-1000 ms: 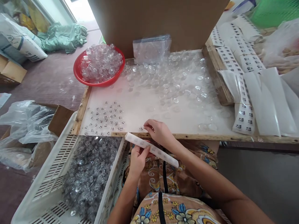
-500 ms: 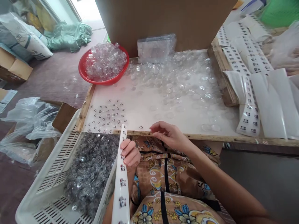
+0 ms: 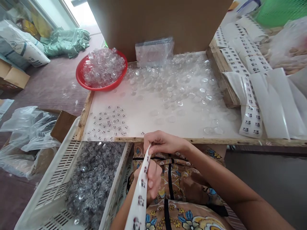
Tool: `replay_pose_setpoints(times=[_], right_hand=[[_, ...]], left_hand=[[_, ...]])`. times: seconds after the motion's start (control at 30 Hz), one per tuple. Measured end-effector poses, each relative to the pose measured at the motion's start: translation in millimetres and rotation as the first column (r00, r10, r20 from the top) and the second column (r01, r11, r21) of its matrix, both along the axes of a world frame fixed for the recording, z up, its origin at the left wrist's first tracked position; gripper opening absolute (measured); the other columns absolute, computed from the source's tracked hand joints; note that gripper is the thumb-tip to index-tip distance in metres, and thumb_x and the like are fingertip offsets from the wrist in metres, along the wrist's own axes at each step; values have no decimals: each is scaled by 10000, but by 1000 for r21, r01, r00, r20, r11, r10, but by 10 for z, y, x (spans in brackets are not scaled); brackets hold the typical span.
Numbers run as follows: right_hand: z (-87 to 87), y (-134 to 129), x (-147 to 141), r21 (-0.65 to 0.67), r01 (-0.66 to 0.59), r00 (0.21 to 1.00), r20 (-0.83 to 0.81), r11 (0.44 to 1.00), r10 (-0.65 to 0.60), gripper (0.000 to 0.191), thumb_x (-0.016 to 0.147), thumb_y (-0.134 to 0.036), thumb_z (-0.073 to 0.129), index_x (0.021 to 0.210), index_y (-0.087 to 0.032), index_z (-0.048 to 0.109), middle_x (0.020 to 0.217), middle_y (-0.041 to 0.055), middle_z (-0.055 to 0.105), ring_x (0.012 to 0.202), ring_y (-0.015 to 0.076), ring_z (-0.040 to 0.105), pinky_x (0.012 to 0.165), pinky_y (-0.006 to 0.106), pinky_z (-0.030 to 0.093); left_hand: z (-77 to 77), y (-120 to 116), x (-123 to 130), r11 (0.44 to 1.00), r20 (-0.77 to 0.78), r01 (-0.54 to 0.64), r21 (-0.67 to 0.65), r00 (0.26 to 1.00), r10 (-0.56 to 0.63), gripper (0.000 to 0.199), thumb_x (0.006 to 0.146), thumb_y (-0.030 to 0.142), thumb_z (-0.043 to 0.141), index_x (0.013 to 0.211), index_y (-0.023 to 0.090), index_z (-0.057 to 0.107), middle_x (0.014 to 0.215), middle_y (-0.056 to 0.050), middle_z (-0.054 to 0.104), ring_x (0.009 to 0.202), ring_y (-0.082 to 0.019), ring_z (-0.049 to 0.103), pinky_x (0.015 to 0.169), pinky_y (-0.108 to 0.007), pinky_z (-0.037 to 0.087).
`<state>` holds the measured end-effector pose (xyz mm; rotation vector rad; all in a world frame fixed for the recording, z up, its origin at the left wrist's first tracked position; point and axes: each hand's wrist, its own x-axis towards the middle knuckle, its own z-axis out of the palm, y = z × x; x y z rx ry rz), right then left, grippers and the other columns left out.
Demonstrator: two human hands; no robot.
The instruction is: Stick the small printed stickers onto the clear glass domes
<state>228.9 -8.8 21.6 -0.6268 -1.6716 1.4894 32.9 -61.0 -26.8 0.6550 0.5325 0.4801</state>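
A long white strip of stickers (image 3: 141, 200) with small dark printed figures runs up from the bottom of the view. My left hand (image 3: 151, 179) is closed around it below the table edge. At the strip's upper end, the fingers of my right hand (image 3: 159, 142) pinch it, just over the wooden rim (image 3: 216, 141). Just beyond my right fingers, one printed clear disc (image 3: 142, 133) lies on the white board (image 3: 146, 111). A group of similar printed discs (image 3: 109, 123) lies at the board's left. Plain clear discs (image 3: 179, 86) are scattered over its back and right.
A red bowl (image 3: 79, 75) heaped with clear pieces stands at the back left corner. Below left is a white plastic basket (image 3: 51, 179) of printed discs. A tall cardboard sheet (image 3: 158, 22) rises behind the board. More sticker strips (image 3: 250, 118) lie at right.
My right hand has moved left and down onto the strip's upper end and now pinches it. My left hand has shifted right and lower with the strip. The view has shifted slightly.
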Motion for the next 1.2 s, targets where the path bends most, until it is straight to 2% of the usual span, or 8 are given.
replay_pose_setpoints(times=[0.13,0.23,0.47,0.67,0.83,0.93,1.07,1.2], right_hand=[[-108,-123,21,-271,216,975,2,938,-224,320,903,-473,606,871,-155,605,729,-9,573,652,101,502,610,233,406],[-152,-180,-42,-256,401,910,217,880,-352,258,904,-410,587,852,-158,611,674,-26,540,610,100,448,568,232,350],[-156,-218,-99,-40,578,767,369,815,-525,186,856,-253,615,1026,-183,639,919,38,671,732,137,561,651,252,429],[-214,-298,-80,204,633,649,386,747,-655,88,886,-169,588,951,-200,638,858,33,666,743,147,611,673,255,470],[-208,-372,-176,360,633,580,365,685,-728,121,954,-188,509,928,-213,624,1060,83,686,887,181,649,743,297,505],[-183,-309,-50,333,694,567,293,638,-770,102,930,-237,551,875,-208,633,1115,108,653,955,202,633,784,324,511],[-224,-69,329,156,829,438,416,537,-797,111,855,-303,613,822,-197,628,793,49,648,697,167,578,636,294,459],[-323,145,572,91,815,402,622,572,-672,94,796,-277,613,748,-196,621,671,16,626,595,142,512,580,279,380]], left_hand=[[235,232,-91,946,-204,-195,260,946,251,382,760,498,764,987,194,722,826,-65,740,709,-224,733,655,-337,613],[278,324,-88,852,-237,-311,422,869,435,578,731,374,820,1256,228,628,1227,-110,683,1092,-296,676,869,-387,595],[208,303,33,722,-317,-552,417,656,685,381,855,390,703,1174,183,684,997,-74,760,795,-205,748,726,-303,625],[210,294,43,689,-291,-603,402,630,720,347,841,382,722,1118,174,703,933,-59,768,758,-187,751,704,-273,623],[185,288,56,680,-304,-629,377,609,732,390,827,391,733,1144,167,691,921,-65,774,789,-200,755,723,-288,622],[161,295,37,684,-327,-632,366,601,730,419,808,419,744,1133,159,698,917,-72,773,776,-204,755,715,-295,623],[138,294,6,687,-332,-635,354,602,727,430,803,443,740,1115,149,707,879,-69,770,733,-195,751,694,-296,626],[123,282,-3,695,-312,-639,331,621,719,397,804,391,752,1123,159,706,867,-50,762,756,-186,751,709,-283,625]])
